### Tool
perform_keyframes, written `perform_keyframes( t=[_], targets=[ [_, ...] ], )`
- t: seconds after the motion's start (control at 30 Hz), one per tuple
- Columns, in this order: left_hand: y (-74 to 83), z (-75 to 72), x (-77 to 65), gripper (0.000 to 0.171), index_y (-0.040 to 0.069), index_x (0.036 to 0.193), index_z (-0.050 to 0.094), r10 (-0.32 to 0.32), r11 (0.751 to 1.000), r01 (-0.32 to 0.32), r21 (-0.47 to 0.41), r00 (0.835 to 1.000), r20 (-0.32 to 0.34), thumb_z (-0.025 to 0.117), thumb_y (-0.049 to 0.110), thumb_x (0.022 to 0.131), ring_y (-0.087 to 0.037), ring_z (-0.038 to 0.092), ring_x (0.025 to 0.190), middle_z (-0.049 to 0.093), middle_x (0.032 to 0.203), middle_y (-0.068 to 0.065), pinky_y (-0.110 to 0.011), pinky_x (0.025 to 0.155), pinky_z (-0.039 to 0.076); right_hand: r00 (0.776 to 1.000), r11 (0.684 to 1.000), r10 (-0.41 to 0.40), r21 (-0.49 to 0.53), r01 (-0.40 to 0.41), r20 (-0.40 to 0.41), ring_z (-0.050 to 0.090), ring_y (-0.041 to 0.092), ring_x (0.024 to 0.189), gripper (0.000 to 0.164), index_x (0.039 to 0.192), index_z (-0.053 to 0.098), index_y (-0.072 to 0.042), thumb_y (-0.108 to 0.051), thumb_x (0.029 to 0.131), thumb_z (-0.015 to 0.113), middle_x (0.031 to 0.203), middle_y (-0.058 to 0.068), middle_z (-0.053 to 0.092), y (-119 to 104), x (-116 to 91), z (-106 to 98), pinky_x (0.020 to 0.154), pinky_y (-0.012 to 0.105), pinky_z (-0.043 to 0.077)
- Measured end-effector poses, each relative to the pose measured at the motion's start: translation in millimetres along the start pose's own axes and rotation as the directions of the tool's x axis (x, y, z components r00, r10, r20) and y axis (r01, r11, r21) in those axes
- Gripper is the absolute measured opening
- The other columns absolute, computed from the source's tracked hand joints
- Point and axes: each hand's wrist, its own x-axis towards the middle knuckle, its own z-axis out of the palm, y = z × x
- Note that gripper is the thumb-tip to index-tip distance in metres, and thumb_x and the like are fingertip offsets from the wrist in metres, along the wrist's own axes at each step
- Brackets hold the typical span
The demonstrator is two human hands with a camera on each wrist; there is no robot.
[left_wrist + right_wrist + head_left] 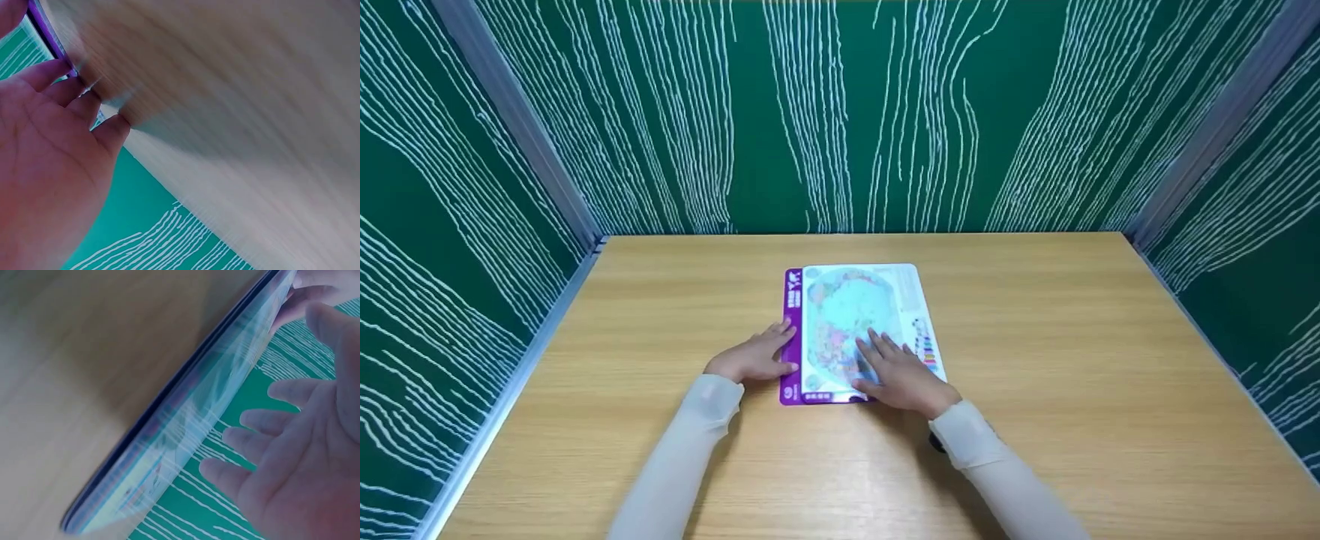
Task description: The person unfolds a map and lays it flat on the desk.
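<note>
In the middle of the table lies a white printed world map panel (851, 300) on top of a purple board (790, 388), whose left margin shows. My left hand (754, 354) is at that margin, fingers and thumb spread over the purple strip. In the left wrist view, its fingertips (84, 101) are near the purple edge and the wood. Over the lower right part of the map is my right hand (904, 376), palm down with its fingers extended. The right wrist view shows those fingers loosely spread above the map's surface (185, 410), with the stacked edges seen side-on.
The light wooden table (1072, 337) extends on both sides of the map. Green panels with white wavy lines (810, 112) stand behind it and at both sides, joined by grey corner posts (521, 120). A small black object (936, 442) shows under the right cuff.
</note>
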Motion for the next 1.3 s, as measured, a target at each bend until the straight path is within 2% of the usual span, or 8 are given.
perform_keyframes(
  t=[0.2, 0.6, 0.9, 1.13, 1.3],
  targets=[
    [-1.1, -1.8, -0.7, 0.075, 0.012, 0.155, 0.016, 0.020, 1.000, -0.020, 0.010, 1.000, -0.003, 0.054, 0.039, 0.096, -0.024, 0.001, 0.151, 0.005, 0.163, -0.006, -0.046, 0.123, 0.002, 0.999, 0.999, 0.045, 0.009, -0.045, -0.005, 0.013, 0.034, 0.149, 0.077, 0.154, 0.019, -0.012, -0.055, 0.096, 0.045, 0.162, 0.014, 0.011, -14.5, 12.5, 5.9, 0.118, 0.058, 0.015],
    [0.8, 0.6, -0.6, 0.075, 0.012, 0.155, 0.015, 0.017, 1.000, -0.017, 0.022, 1.000, -0.013, 0.053, 0.041, 0.096, -0.025, 0.002, 0.151, 0.004, 0.163, -0.005, -0.049, 0.122, 0.006, 0.996, 0.995, 0.092, -0.023, -0.092, 0.009, 0.015, 0.036, 0.148, 0.089, 0.154, 0.021, -0.011, -0.064, 0.089, 0.050, 0.161, 0.016, 0.015, -41.3, 26.4, 16.9, 0.118, 0.058, 0.017],
    [1.2, -1.6, -0.4, 0.075, 0.011, 0.154, 0.015, 0.026, 0.999, -0.026, 0.032, 1.000, -0.009, 0.053, 0.040, 0.096, -0.024, 0.002, 0.151, 0.004, 0.163, -0.006, -0.048, 0.122, 0.005, 0.996, 0.996, 0.087, 0.006, -0.087, 0.010, 0.012, 0.036, 0.148, 0.090, 0.153, 0.022, -0.010, -0.062, 0.087, 0.055, 0.161, 0.014, 0.015, -51.2, 34.3, 21.2, 0.117, 0.060, 0.016],
    [-0.7, -1.9, 0.6, 0.076, 0.008, 0.154, 0.015, 0.056, 0.997, -0.056, 0.050, 0.998, -0.002, 0.053, 0.038, 0.096, -0.026, 0.002, 0.151, 0.005, 0.163, -0.009, -0.049, 0.122, 0.006, 0.997, 0.997, 0.072, -0.013, -0.072, -0.005, 0.014, 0.037, 0.148, 0.093, 0.153, 0.024, -0.007, -0.063, 0.086, 0.057, 0.161, 0.016, 0.015, -55.6, 37.7, 24.6, 0.116, 0.061, 0.017],
    [-1.0, -1.1, 1.8, 0.076, 0.008, 0.154, 0.015, 0.052, 0.998, -0.052, 0.041, 0.999, -0.002, 0.053, 0.039, 0.096, -0.026, 0.002, 0.151, 0.005, 0.163, -0.008, -0.050, 0.122, 0.006, 0.997, 0.997, 0.073, -0.028, -0.073, 0.002, 0.012, 0.036, 0.148, 0.094, 0.153, 0.022, -0.008, -0.064, 0.085, 0.056, 0.161, 0.016, 0.012, -61.3, 39.1, 26.0, 0.116, 0.062, 0.017]
  ],
)
